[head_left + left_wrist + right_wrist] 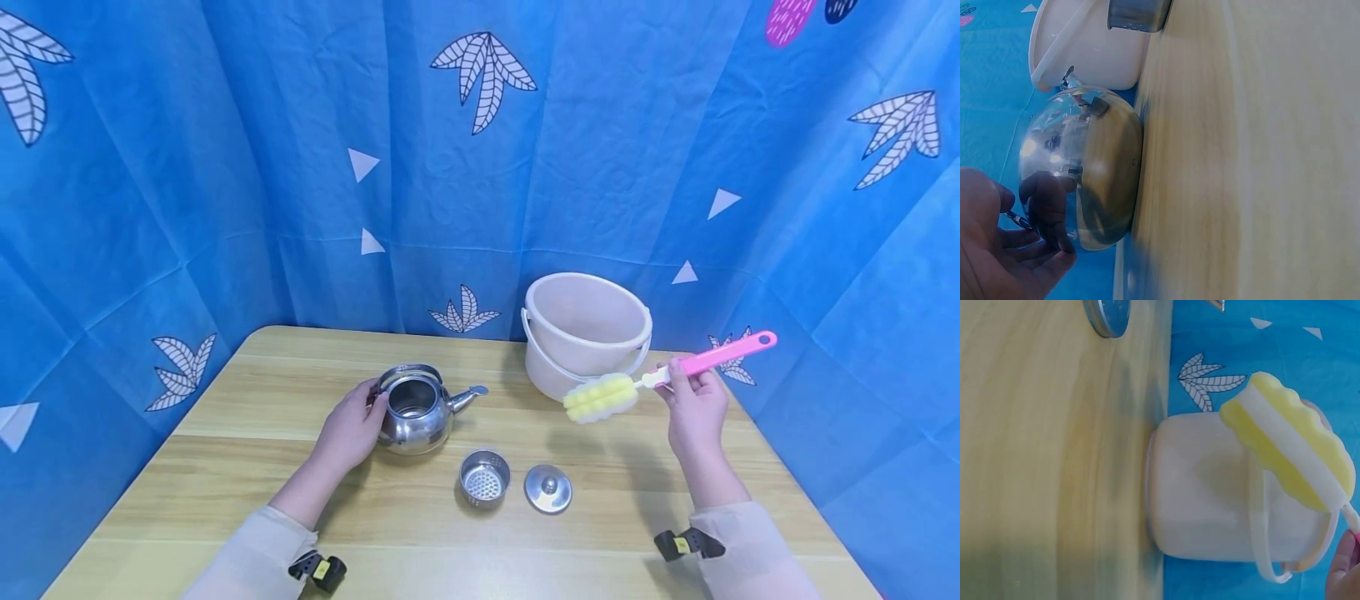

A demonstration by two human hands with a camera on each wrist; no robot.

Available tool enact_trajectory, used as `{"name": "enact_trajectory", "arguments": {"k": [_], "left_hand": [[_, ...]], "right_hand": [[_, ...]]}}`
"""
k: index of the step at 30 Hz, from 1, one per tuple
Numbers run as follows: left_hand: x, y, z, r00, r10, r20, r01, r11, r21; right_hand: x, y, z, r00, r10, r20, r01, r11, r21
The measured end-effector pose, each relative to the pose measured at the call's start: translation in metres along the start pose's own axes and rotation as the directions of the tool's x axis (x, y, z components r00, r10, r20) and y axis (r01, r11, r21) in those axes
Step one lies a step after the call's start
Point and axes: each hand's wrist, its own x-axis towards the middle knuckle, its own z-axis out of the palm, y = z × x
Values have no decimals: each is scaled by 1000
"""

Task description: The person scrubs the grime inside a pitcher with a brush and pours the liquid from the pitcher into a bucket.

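Observation:
In the head view my left hand (352, 425) holds the left side of a shiny metal teapot (416, 429), which is lidless with its spout pointing right. The left wrist view shows the fingers (1029, 253) curled by the thin metal handle at the pot's round body (1107, 181). My right hand (696, 408) grips the pink handle of a sponge bottle brush (600, 398) above the table. The brush's yellow and white head points left, in front of the bucket. Between the hands lie a perforated metal strainer cup (484, 479) and a round metal lid (548, 488) with a knob.
A white bucket (551, 367) with its handle hanging down stands at the back right of the wooden table (420, 550). Blue curtain (315, 167) with leaf prints hangs behind the table and along both sides.

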Motion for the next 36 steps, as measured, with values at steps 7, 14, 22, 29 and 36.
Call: {"name": "enact_trajectory", "arguments": {"k": [7, 14, 22, 29, 36], "left_hand": [[0, -1, 1, 1000, 0, 3, 0, 1000, 8], [-1, -2, 1, 1000, -6, 10, 6, 1000, 0], [-1, -1, 1, 1000, -3, 12, 3, 1000, -1], [-1, -1, 1, 1000, -6, 14, 6, 1000, -2], [-1, -1, 0, 1000, -12, 12, 12, 1000, -5]], "right_hand": [[3, 5, -10, 997, 68, -32, -67, 997, 24], [3, 9, -18, 989, 141, -45, -141, 990, 11], [5, 18, -28, 979, 196, -59, -197, 980, 1], [8, 25, -37, 951, 302, -71, -298, 953, 58], [10, 29, -44, 901, 430, -54, -409, 885, 220]]}}
